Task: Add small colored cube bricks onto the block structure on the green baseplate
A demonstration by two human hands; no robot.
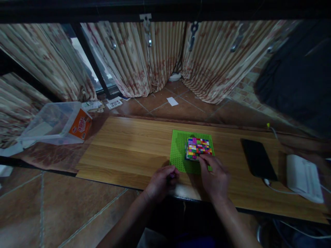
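A green studded baseplate [178, 156] lies on the wooden board, and a low block of many-coloured building bricks [198, 146] stands on it. My right hand [216, 175] is closed in a pinch, thumb and forefinger at the near edge of the brick block. Whatever lies between those fingertips is too small to make out. Just off the baseplate's near left corner, my left hand [162, 181] is curled shut. A small purple brick [172, 176] peeks out between its thumb and fingers; the rest of its palm is hidden.
On the right of the wooden board [129, 144] lie a black phone [258, 158] with a cable and a white box-shaped device [304, 177]. A clear plastic bin [58, 120] with an orange label stands on the tiled floor at left. Patterned curtains [129, 58] hang behind.
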